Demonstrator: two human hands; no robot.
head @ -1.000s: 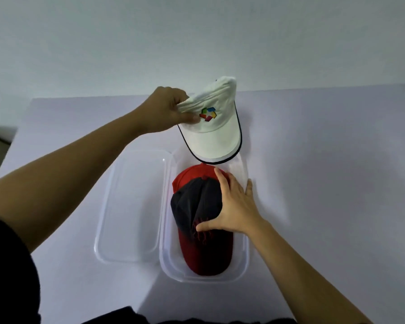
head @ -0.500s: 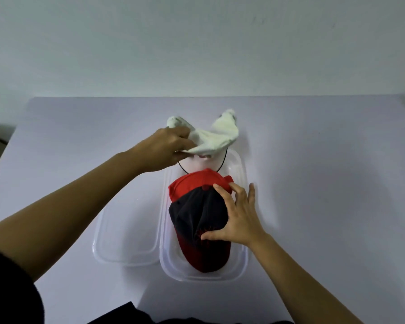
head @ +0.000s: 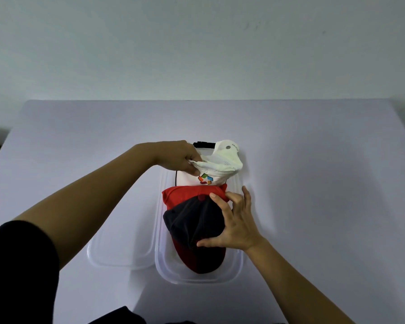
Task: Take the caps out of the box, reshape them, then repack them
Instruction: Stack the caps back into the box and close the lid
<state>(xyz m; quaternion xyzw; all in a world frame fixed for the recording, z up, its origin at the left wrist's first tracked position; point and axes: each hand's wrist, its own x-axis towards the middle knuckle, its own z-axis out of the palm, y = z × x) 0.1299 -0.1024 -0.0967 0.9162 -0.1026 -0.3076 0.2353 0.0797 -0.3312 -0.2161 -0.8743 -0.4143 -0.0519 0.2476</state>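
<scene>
A clear plastic box (head: 236,270) stands on the table in front of me. Inside it lies a red cap (head: 185,194) with a dark navy cap (head: 192,220) on top. My right hand (head: 236,223) rests on the navy cap with spread fingers, the fingertips reaching the red cap's crown. A white cap (head: 222,166) with a colourful logo sits at the box's far end, its brim tucked under the red cap. My left hand (head: 180,157) pinches the white cap's crown fabric at its left side.
The box's clear lid (head: 119,251) lies flat on the table, touching the box's left side. The pale lilac table (head: 325,195) stretches to a grey-green wall at the back. A dark sleeve covers my left upper arm.
My left hand has brought the white cap down from above the table into the far end of the box. My right hand has stayed on the navy cap, its fingers now more bent.
</scene>
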